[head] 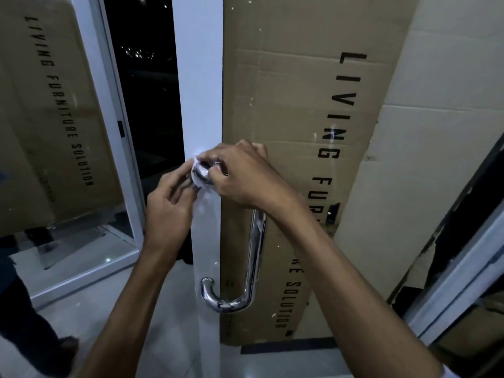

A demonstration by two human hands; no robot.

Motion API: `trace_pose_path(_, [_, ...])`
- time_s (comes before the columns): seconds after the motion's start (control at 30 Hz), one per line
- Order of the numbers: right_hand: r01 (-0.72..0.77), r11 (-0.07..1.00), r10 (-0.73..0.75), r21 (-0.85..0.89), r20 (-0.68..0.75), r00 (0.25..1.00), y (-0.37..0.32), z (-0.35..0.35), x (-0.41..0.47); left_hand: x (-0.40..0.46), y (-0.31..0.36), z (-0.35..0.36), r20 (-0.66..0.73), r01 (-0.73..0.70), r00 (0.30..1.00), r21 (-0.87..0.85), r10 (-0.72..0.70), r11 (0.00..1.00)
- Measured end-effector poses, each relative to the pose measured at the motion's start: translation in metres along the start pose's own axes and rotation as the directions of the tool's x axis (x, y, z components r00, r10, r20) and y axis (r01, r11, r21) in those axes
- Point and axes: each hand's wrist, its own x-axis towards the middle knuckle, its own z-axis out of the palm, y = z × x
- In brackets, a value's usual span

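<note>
Wrapping [197, 170] of white film clings to the upper bend of a chrome door handle [255, 257] fixed to a white door frame [201, 91]. A person works at it with both hands close together. The right hand [240, 175] pinches the film from above, and the left hand [169, 211] curls its fingers on it from below. Pulled too sharply, the thin film could tear and leave scraps stuck to the metal, and fingernails might scratch the polish. Behind the glass, a cardboard sheet [286, 105] reads "LIVING FURNITURE SOLUTION" in black capitals. The same words show on a second sheet [41, 118] at left.
</note>
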Motion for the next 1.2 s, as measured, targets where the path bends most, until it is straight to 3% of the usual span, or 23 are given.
trace_pose_path(0.07, [0.017, 1.0, -0.017, -0.006, 0.037, 0.999, -0.003, -0.004, 0.004, -0.002, 0.003, 0.002, 0.084, 0.179, 0.984, -0.34, -0.16, 0.923])
trace_pose_path(0.2, [0.012, 0.993, -0.009, 0.114, -0.028, 1.0, 0.003, -0.014, -0.007, 0.0, 0.016, -0.006, 0.261, 0.373, 0.927, -0.721, -0.27, 0.584])
trace_pose_path(0.3, [0.029, 0.966, 0.011, 0.257, -0.155, 0.988, 0.012, -0.016, -0.019, -0.003, 0.024, -0.006, 0.361, 0.453, 0.885, -0.813, -0.294, 0.366])
trace_pose_path(0.43, [0.025, 0.93, 0.054, 0.368, -0.205, 0.977, 0.019, -0.019, -0.033, 0.002, 0.029, -0.003, 0.322, 0.406, 0.883, -0.889, -0.342, 0.212])
trace_pose_path(0.57, [0.024, 0.913, 0.088, 0.408, -0.254, 0.963, 0.03, -0.027, -0.042, -0.013, 0.03, 0.006, 0.352, 0.455, 0.873, -0.839, -0.338, 0.299])
trace_pose_path(0.73, [-0.024, 0.901, 0.143, 0.434, -0.244, 0.959, 0.041, -0.031, -0.05, -0.009, 0.037, -0.002, 0.26, 0.386, 0.875, -0.884, -0.41, 0.264])
trace_pose_path(0.87, [-0.035, 0.89, 0.161, 0.455, -0.24, 0.957, 0.044, -0.023, -0.05, -0.02, 0.042, 0.0, 0.317, 0.45, 0.872, -0.818, -0.372, 0.359])
trace_pose_path(1.2, [-0.104, 0.859, 0.22, 0.502, -0.177, 0.959, 0.051, -0.001, -0.058, -0.028, 0.048, 0.001, 0.275, 0.435, 0.867, -0.824, -0.415, 0.363])
